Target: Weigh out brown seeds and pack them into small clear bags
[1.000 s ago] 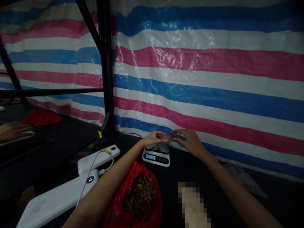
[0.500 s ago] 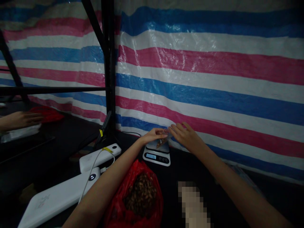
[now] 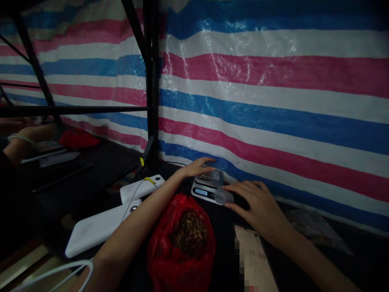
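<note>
My left hand [image 3: 199, 166] reaches over the back left of a white digital kitchen scale [image 3: 203, 194]. Its thumb and fingers are apart and hold nothing. Beneath its fingertips a small clear plastic bag [image 3: 213, 177] lies on the scale's plate; its contents are hard to make out. Between thumb and fingers, my right hand [image 3: 253, 202] grips a small translucent plastic cup [image 3: 223, 196] at the scale's front right corner. Nearer to me stands an open red plastic bag [image 3: 182, 267] full of small brown seed-like pieces [image 3: 190, 231].
Two white power banks [image 3: 97, 227] with cables lie on the left. A phone-like panel [image 3: 257, 255], partly pixelated, is at the front right, with a clear bag [image 3: 319, 229] beyond. Another person's hand [image 3: 36, 134] and a red bag [image 3: 79, 138] are far left. Behind hangs a striped sheet [image 3: 273, 109].
The small plastic bag has been let go onto the scale. My left fingers have spread apart. My right hand has come down toward me and now holds the cup. The view has shifted.
</note>
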{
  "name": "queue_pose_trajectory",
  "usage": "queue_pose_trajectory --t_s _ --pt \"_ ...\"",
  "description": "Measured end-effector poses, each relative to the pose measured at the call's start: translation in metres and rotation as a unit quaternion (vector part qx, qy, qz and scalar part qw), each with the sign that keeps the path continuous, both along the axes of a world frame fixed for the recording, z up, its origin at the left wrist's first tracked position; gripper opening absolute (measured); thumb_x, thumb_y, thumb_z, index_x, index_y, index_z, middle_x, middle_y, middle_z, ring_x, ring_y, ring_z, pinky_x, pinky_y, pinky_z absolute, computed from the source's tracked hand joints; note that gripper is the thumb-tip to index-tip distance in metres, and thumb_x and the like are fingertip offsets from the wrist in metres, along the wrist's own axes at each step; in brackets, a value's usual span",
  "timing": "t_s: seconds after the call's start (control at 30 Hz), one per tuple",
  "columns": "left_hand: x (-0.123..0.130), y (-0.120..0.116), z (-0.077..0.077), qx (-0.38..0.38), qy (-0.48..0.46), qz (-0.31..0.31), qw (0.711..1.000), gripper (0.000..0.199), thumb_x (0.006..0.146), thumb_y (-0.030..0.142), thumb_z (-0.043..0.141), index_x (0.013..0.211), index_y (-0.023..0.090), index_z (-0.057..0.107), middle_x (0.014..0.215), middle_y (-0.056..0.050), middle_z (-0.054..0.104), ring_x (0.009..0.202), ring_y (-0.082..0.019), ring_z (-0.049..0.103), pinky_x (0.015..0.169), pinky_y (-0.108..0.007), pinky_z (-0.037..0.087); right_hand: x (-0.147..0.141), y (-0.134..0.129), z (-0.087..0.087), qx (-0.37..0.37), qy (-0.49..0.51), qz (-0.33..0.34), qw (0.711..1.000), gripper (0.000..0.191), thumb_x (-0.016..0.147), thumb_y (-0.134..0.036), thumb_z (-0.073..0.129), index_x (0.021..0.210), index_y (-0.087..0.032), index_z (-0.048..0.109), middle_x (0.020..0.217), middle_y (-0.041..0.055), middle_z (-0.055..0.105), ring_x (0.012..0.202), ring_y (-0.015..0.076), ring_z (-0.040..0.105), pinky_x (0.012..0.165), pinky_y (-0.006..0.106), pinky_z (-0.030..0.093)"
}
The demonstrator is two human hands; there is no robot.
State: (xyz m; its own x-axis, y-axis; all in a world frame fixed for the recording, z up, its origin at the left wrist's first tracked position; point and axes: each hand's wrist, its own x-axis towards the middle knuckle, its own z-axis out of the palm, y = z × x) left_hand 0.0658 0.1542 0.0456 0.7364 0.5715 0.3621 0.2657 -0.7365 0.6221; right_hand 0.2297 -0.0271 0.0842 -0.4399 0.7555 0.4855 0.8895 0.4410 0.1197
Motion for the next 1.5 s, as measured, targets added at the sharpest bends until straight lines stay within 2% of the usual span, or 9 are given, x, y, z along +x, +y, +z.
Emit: queue_pose_trajectory --t_s 0.17,0.33,0.4,0.67,0.83,0.97,1.23,1.37,1.5 --pt "-0.039 -0.056 0.027 -0.087 0.124 -0.123 0.981 0.044 0.081 0.042 0.048 0.115 0.015 0.054 0.115 -0.006 0.057 0.103 -0.019 0.053 0.088 -0.027 0.040 -0.051 -0.035 -0.023 -0.064 0.056 0.045 0.995 0.021 0.077 -0.039 0.056 0.094 -0.029 0.061 0.092 0.0013 0.067 0.083 0.0196 0.058 0.073 0.034 0.033" --pt "-0.072 -0.093 0.001 -0.108 0.202 -0.107 0.968 0.057 0.063 0.050 0.065 0.110 0.017 0.058 0.112 -0.004 0.060 0.106 -0.021 0.053 0.091 -0.027 0.038 -0.074 -0.047 -0.048 -0.067 -0.054 0.008 0.996 0.013 0.072 -0.031 0.060 0.079 -0.022 0.064 0.080 0.0066 0.067 0.075 0.0236 0.058 0.068 0.037 0.033" --pt "-0.082 -0.098 -0.012 -0.116 0.198 -0.100 0.968 0.051 0.066 0.049 0.063 0.107 0.018 0.060 0.107 -0.003 0.062 0.102 -0.020 0.055 0.089 -0.025 0.039 -0.076 -0.046 -0.050 -0.085 -0.098 -0.026 0.991 0.007 0.070 -0.025 0.061 0.073 -0.020 0.064 0.073 0.0080 0.067 0.071 0.0236 0.058 0.065 0.036 0.033" --pt "-0.091 -0.104 -0.033 -0.102 0.160 -0.015 0.982 0.029 0.080 0.036 0.051 0.085 0.011 0.066 0.079 -0.002 0.066 0.074 -0.014 0.058 0.065 -0.018 0.040 -0.085 -0.034 -0.046 -0.104 -0.098 -0.080 0.987 0.009 0.071 -0.017 0.060 0.079 -0.016 0.062 0.077 0.0099 0.066 0.077 0.0247 0.059 0.067 0.036 0.035" --pt "-0.074 -0.106 -0.035 -0.081 0.067 0.051 0.993 0.031 0.082 0.036 0.047 0.083 0.010 0.064 0.076 -0.002 0.064 0.072 -0.013 0.055 0.066 -0.020 0.040 -0.087 -0.026 -0.058 -0.118 -0.044 -0.039 0.991 0.013 0.073 -0.020 0.061 0.085 -0.018 0.061 0.085 0.0063 0.066 0.083 0.0222 0.058 0.072 0.035 0.035" --pt "-0.063 -0.105 -0.030 -0.042 0.041 0.075 0.995 0.026 0.082 0.030 0.046 0.083 0.011 0.064 0.077 -0.003 0.064 0.071 -0.013 0.055 0.067 -0.021 0.040 -0.079 -0.020 -0.066 -0.105 -0.014 0.053 0.993 0.012 0.077 -0.020 0.058 0.089 -0.021 0.058 0.087 0.0016 0.065 0.086 0.0180 0.056 0.075 0.032 0.035" --pt "-0.046 -0.095 -0.025 -0.026 -0.007 0.068 0.997 0.020 0.082 0.022 0.046 0.083 0.011 0.063 0.081 -0.004 0.064 0.076 -0.014 0.056 0.071 -0.022 0.040 -0.083 -0.025 -0.071 -0.112 -0.021 0.161 0.980 0.030 0.081 -0.016 0.052 0.110 -0.021 0.052 0.102 0.0021 0.062 0.086 0.0173 0.054 0.076 0.032 0.038" --pt "-0.038 -0.081 -0.030 -0.036 0.003 0.036 0.999 0.021 0.082 0.026 0.048 0.083 0.011 0.063 0.079 -0.003 0.063 0.074 -0.013 0.055 0.069 -0.021 0.041 -0.082 -0.023 -0.080 -0.163 0.096 0.143 0.972 0.032 0.080 -0.014 0.052 0.110 -0.024 0.055 0.104 0.0003 0.063 0.091 0.0162 0.054 0.082 0.030 0.038" --pt "-0.038 -0.068 -0.038 -0.030 0.012 0.030 0.999 0.024 0.083 0.030 0.047 0.085 0.011 0.063 0.080 -0.002 0.063 0.074 -0.013 0.055 0.069 -0.020 0.041 -0.076 -0.014 -0.086 -0.197 0.202 0.076 0.956 0.026 0.077 -0.019 0.056 0.101 -0.028 0.062 0.085 -0.0003 0.065 0.081 0.0170 0.056 0.076 0.030 0.041"
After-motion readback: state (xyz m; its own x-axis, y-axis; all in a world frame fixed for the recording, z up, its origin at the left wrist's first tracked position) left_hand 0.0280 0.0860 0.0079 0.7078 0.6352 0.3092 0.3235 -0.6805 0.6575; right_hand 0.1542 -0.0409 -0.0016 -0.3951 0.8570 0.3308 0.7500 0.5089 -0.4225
